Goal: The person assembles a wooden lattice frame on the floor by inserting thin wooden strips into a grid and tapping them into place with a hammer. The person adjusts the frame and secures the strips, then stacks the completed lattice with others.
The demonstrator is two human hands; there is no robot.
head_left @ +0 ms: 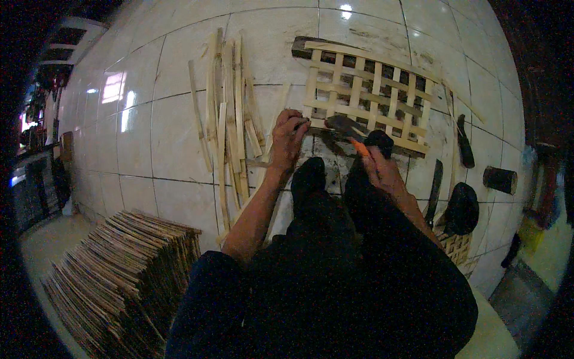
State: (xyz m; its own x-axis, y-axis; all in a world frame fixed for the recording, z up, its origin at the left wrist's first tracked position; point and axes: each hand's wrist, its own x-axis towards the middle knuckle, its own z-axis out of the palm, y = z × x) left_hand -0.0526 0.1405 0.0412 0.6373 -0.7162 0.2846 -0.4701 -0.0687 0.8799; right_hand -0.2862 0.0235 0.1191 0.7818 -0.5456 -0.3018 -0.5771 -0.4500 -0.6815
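A woven lattice of pale bamboo strips [375, 90] lies on the tiled floor in front of my feet, with a dark wooden bar [302, 46] showing under its far edge. My left hand [288, 136] is at the lattice's near left corner, its fingers closed on the end of a strip there. In my right hand [385, 172] is a knife [345, 125] with an orange handle and a broad dark blade. The blade points left and lies by the near edge of the lattice; whether it touches a strip I cannot tell.
Loose bamboo strips [230, 110] lie on the left. A tall stack of thin slatted panels [128, 257] stands at lower left. On the right are a dark blade-like tool [436, 190], another dark-handled tool [464, 143], a dark cylinder [500, 180] and a black rounded object [462, 209].
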